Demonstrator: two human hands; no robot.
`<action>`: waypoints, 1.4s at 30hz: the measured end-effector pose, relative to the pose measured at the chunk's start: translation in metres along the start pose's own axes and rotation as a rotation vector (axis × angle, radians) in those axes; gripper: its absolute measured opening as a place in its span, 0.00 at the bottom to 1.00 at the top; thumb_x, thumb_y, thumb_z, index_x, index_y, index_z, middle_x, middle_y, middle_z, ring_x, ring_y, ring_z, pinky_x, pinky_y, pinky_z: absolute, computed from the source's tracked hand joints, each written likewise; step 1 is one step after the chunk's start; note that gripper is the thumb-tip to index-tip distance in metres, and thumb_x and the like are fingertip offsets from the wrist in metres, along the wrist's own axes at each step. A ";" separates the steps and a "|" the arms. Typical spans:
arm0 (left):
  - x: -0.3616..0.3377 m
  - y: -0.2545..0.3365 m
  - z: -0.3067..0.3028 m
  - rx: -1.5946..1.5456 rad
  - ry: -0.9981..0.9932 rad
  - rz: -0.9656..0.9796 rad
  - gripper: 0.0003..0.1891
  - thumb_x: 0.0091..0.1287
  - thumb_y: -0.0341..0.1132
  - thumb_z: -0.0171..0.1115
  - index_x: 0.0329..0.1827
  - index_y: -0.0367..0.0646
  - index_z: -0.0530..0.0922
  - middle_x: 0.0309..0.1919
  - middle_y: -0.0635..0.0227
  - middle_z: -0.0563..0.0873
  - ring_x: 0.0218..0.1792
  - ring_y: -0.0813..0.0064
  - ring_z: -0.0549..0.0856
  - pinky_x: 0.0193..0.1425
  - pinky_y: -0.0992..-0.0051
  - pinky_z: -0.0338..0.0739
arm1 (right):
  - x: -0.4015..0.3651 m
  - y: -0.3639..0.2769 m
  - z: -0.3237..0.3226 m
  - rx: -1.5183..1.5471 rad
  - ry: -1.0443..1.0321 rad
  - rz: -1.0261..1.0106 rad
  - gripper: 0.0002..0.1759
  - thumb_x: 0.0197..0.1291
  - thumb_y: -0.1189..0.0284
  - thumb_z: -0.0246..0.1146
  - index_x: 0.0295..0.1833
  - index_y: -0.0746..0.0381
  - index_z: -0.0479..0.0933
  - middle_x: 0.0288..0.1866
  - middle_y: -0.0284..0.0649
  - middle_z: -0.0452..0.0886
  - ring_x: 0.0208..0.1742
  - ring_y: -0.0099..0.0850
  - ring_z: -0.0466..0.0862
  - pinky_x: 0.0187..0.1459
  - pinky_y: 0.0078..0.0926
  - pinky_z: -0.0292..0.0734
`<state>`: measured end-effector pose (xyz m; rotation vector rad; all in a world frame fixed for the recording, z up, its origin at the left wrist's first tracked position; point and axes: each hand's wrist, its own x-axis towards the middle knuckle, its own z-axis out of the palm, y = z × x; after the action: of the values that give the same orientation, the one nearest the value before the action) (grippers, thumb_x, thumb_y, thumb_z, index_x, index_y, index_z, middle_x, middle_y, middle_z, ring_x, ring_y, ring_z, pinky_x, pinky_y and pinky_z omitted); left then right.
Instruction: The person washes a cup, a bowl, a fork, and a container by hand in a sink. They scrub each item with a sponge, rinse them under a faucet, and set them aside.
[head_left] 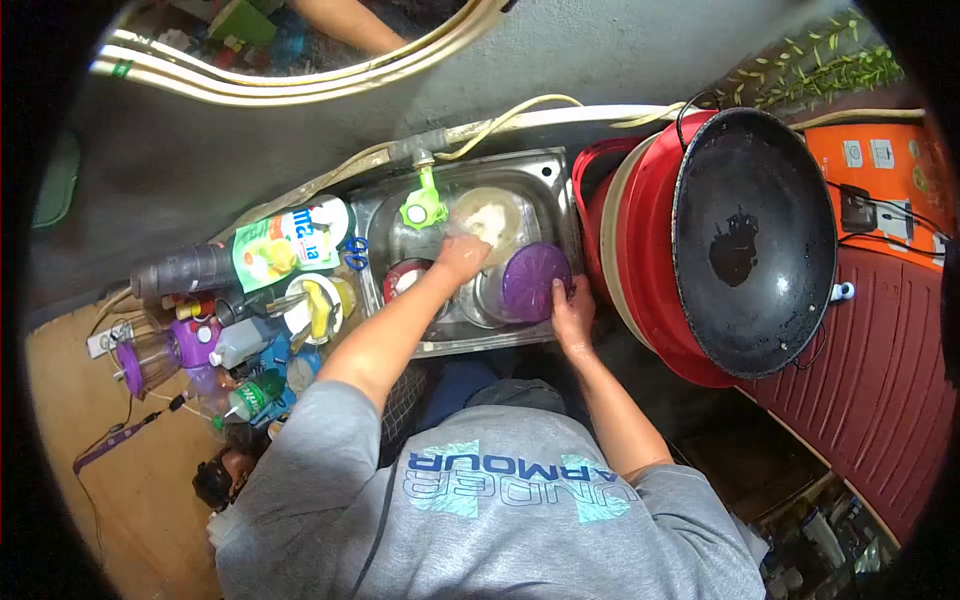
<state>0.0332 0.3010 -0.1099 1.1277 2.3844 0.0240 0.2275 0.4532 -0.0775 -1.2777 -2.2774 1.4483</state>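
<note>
In the sink basin (375, 215), my left hand (467, 256) reaches to a whitish foamy patch (487, 222) on a round beige dish (512, 205). Its fingers are bent together, and foam and the angle hide what they hold, if anything. My right hand (573, 312) grips a ribbed purple round lid (537, 282) by its right edge, thumb on top. The lid is tilted inside the basin. A dark red bowl (403, 278) sits to the left, partly behind my left forearm. Above the basin is a bright green tap (424, 208).
Right of the sink, a large black wok (755, 240) leans against red basins (652, 250). On the left are a green-and-white pouch (285, 245), a green bottle (257, 393) and a purple blender (190, 343). A mirror (300, 85) hangs above.
</note>
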 end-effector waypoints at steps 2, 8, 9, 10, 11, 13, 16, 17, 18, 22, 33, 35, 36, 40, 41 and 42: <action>-0.024 -0.016 -0.003 0.024 0.048 -0.001 0.10 0.61 0.35 0.57 0.42 0.46 0.82 0.31 0.51 0.85 0.40 0.51 0.86 0.55 0.49 0.74 | 0.006 0.005 -0.004 0.011 -0.090 -0.020 0.20 0.62 0.62 0.62 0.48 0.69 0.73 0.44 0.56 0.80 0.48 0.52 0.81 0.51 0.44 0.73; -0.061 -0.011 -0.012 -0.256 0.214 0.026 0.13 0.62 0.35 0.60 0.49 0.49 0.80 0.32 0.51 0.85 0.39 0.48 0.84 0.47 0.54 0.77 | 0.023 0.008 0.009 0.047 -0.062 -0.294 0.24 0.59 0.71 0.60 0.60 0.68 0.69 0.48 0.58 0.80 0.52 0.53 0.81 0.56 0.45 0.73; -0.063 -0.011 -0.005 -0.261 0.222 0.019 0.13 0.62 0.35 0.60 0.49 0.49 0.80 0.32 0.51 0.85 0.39 0.48 0.84 0.47 0.54 0.77 | 0.023 0.001 0.006 0.042 -0.068 -0.303 0.24 0.59 0.71 0.60 0.60 0.68 0.69 0.48 0.58 0.80 0.52 0.53 0.81 0.56 0.45 0.73; -0.063 -0.012 0.003 -0.206 0.272 -0.031 0.11 0.63 0.36 0.58 0.47 0.49 0.81 0.32 0.50 0.85 0.39 0.47 0.84 0.46 0.54 0.77 | 0.024 -0.007 0.004 -0.051 -0.021 -0.428 0.26 0.58 0.73 0.59 0.63 0.66 0.67 0.50 0.58 0.80 0.53 0.53 0.80 0.58 0.45 0.73; -0.062 -0.014 0.009 -0.151 0.319 -0.080 0.10 0.64 0.37 0.57 0.46 0.49 0.82 0.32 0.50 0.85 0.39 0.47 0.84 0.46 0.55 0.77 | 0.023 -0.014 0.001 -0.100 0.000 -0.493 0.27 0.58 0.74 0.59 0.65 0.66 0.67 0.52 0.59 0.79 0.54 0.53 0.80 0.58 0.45 0.73; -0.052 -0.012 -0.004 -0.229 0.186 0.009 0.14 0.66 0.42 0.53 0.48 0.49 0.82 0.36 0.50 0.86 0.42 0.47 0.84 0.49 0.54 0.77 | 0.019 -0.025 -0.007 -0.099 -0.127 -0.459 0.29 0.58 0.75 0.58 0.67 0.63 0.66 0.55 0.59 0.78 0.56 0.54 0.79 0.59 0.44 0.73; -0.011 -0.032 0.009 -0.343 -0.036 0.004 0.21 0.67 0.50 0.49 0.52 0.48 0.82 0.45 0.49 0.85 0.49 0.49 0.83 0.55 0.55 0.75 | 0.014 -0.023 -0.010 -0.078 -0.325 -0.316 0.28 0.58 0.74 0.59 0.67 0.59 0.67 0.57 0.59 0.78 0.58 0.53 0.79 0.59 0.43 0.73; 0.012 -0.049 0.037 -0.319 -0.004 -0.163 0.22 0.67 0.50 0.49 0.53 0.47 0.82 0.48 0.49 0.84 0.51 0.49 0.83 0.57 0.56 0.75 | 0.013 -0.020 -0.009 -0.095 -0.361 -0.263 0.28 0.58 0.74 0.59 0.67 0.58 0.68 0.57 0.58 0.78 0.57 0.53 0.79 0.59 0.43 0.73; 0.040 -0.066 0.070 -0.307 0.010 -0.295 0.23 0.67 0.51 0.49 0.55 0.46 0.81 0.51 0.48 0.83 0.52 0.50 0.82 0.59 0.57 0.74 | 0.011 -0.013 -0.006 -0.070 -0.306 -0.359 0.27 0.59 0.73 0.60 0.66 0.57 0.69 0.56 0.56 0.79 0.57 0.52 0.79 0.58 0.42 0.73; 0.082 -0.049 0.091 -0.177 -0.158 -0.116 0.30 0.62 0.52 0.55 0.63 0.43 0.76 0.58 0.47 0.80 0.56 0.52 0.81 0.62 0.62 0.75 | -0.005 -0.016 -0.013 -0.107 -0.335 -0.263 0.26 0.59 0.72 0.60 0.65 0.54 0.70 0.56 0.53 0.79 0.57 0.51 0.80 0.57 0.42 0.74; 0.074 -0.021 0.072 -0.373 -0.280 -0.300 0.39 0.53 0.51 0.64 0.62 0.26 0.72 0.62 0.43 0.76 0.64 0.51 0.75 0.70 0.63 0.67 | -0.016 -0.014 -0.028 -0.048 -0.375 -0.202 0.27 0.58 0.75 0.60 0.65 0.58 0.72 0.58 0.51 0.80 0.58 0.41 0.81 0.59 0.34 0.73; 0.090 -0.034 0.113 -0.310 0.088 -0.319 0.32 0.59 0.48 0.60 0.58 0.29 0.76 0.56 0.45 0.81 0.57 0.50 0.81 0.62 0.59 0.74 | -0.014 -0.014 -0.027 -0.046 -0.378 -0.218 0.26 0.58 0.74 0.59 0.65 0.60 0.71 0.58 0.53 0.79 0.59 0.45 0.80 0.60 0.37 0.73; 0.096 -0.038 0.114 -0.322 0.124 -0.303 0.28 0.61 0.49 0.58 0.54 0.31 0.77 0.52 0.45 0.82 0.53 0.49 0.81 0.59 0.57 0.75 | -0.013 -0.011 -0.028 -0.025 -0.370 -0.220 0.27 0.58 0.74 0.59 0.65 0.60 0.71 0.58 0.53 0.79 0.59 0.44 0.80 0.60 0.36 0.73; 0.079 -0.024 0.083 -0.528 0.255 -0.051 0.23 0.69 0.52 0.49 0.39 0.40 0.83 0.37 0.46 0.85 0.40 0.44 0.84 0.49 0.50 0.76 | -0.015 -0.011 -0.034 0.012 -0.357 -0.253 0.27 0.58 0.75 0.59 0.66 0.60 0.71 0.59 0.51 0.79 0.59 0.43 0.80 0.61 0.34 0.72; 0.058 -0.018 0.074 -0.538 0.280 0.016 0.24 0.71 0.52 0.47 0.35 0.42 0.84 0.33 0.47 0.86 0.37 0.43 0.85 0.47 0.48 0.76 | -0.014 -0.011 -0.035 0.024 -0.353 -0.257 0.27 0.58 0.75 0.59 0.66 0.60 0.71 0.59 0.51 0.79 0.59 0.43 0.80 0.61 0.34 0.72; 0.024 -0.009 0.043 -0.420 0.216 0.007 0.24 0.71 0.52 0.48 0.35 0.42 0.84 0.33 0.47 0.86 0.37 0.44 0.85 0.47 0.49 0.76 | -0.015 -0.008 -0.035 0.014 -0.352 -0.239 0.27 0.58 0.75 0.59 0.65 0.60 0.71 0.58 0.52 0.79 0.59 0.44 0.80 0.61 0.34 0.72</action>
<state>0.0331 0.3050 -0.1598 0.9685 2.4000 0.6471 0.2509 0.4650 -0.0483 -0.7581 -2.5208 1.7024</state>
